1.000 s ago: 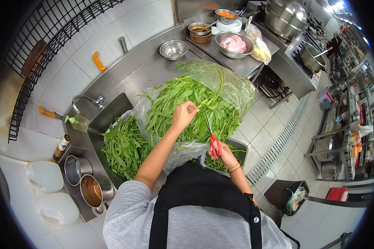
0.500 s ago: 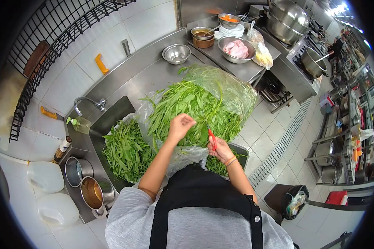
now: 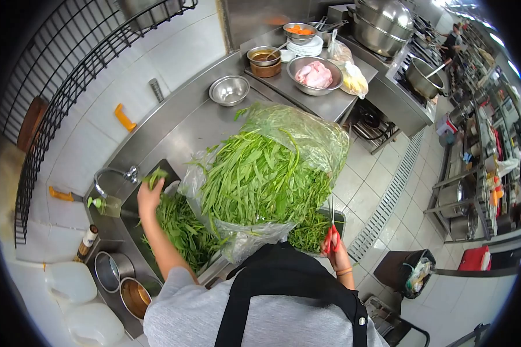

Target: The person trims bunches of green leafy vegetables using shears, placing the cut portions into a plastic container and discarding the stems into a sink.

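My left hand is over the sink at the left, closed on a small sprig of leafy greens. Below it, cut greens fill much of that sink. In my right hand is a pair of red-handled scissors, blades pointing away from me. A large heap of long-leaved greens lies in front of me in an opened clear plastic bag. Beside the scissors, more thin green pieces lie in a dark basin under the bag's near edge.
A curved faucet and a soap bottle stand at the sink. Steel pots and white jugs are on the left. Ahead are a steel bowl and raw meat in another bowl. A lined bin stands right.
My left hand has moved from the heap leftward to the sink with a sprig. My right hand has drawn back rightward with the scissors. The camera view has shifted slightly.
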Tool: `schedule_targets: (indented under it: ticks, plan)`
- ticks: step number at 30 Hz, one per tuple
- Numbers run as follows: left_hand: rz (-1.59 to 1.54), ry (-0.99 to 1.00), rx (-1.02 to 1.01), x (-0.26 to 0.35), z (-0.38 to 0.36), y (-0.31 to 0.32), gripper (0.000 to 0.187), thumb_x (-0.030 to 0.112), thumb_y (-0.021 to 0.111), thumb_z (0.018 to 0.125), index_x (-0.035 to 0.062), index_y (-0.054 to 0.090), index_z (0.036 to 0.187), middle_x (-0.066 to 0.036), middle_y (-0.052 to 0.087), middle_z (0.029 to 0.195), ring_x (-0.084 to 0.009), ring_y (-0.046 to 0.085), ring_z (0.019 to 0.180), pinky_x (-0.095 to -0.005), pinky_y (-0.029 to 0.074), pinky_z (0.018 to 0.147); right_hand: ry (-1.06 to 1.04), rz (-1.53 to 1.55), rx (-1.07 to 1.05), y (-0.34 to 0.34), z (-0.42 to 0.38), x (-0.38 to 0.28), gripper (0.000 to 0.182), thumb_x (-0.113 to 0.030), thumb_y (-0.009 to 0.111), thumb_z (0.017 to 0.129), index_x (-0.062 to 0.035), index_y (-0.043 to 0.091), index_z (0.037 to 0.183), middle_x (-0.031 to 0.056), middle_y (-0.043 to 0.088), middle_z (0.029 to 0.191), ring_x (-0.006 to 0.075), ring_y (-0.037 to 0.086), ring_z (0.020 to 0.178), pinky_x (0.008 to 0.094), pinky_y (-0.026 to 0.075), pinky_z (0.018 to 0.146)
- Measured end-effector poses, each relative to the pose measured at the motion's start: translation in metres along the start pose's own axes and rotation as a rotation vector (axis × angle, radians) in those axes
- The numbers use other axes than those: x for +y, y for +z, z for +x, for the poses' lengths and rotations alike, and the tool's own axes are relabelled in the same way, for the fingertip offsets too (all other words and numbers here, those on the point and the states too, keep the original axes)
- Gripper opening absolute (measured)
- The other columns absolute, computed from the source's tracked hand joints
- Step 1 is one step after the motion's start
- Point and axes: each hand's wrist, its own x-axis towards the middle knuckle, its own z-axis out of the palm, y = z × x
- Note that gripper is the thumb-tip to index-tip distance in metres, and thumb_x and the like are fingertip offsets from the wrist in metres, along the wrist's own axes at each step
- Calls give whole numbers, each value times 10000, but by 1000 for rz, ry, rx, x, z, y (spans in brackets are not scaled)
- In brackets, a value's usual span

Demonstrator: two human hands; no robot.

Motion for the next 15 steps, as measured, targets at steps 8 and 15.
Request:
schedule_targets:
  ticks: [8, 15]
  plan:
    - [333, 219, -397, 3, 69, 58, 516, 367, 669, 729, -65, 595, 1002, -258, 590, 1017, -376, 564, 981, -419, 446, 829, -425, -273, 179, 73, 89, -61, 296, -112, 709, 763, -110, 418, 817, -41, 422, 730, 59, 434, 662, 196, 376, 575]
    - [-7, 754, -464, 118, 162, 252, 383, 50, 571, 781, 103, 549, 1160, -175, 515, 1187, -344, 489, 1086, -400, 386, 946, -618, -867, 648, 132, 245, -78, 356, -70, 758, 589, -37, 484, 813, 117, 499, 797, 195, 478, 586, 313, 447, 605]
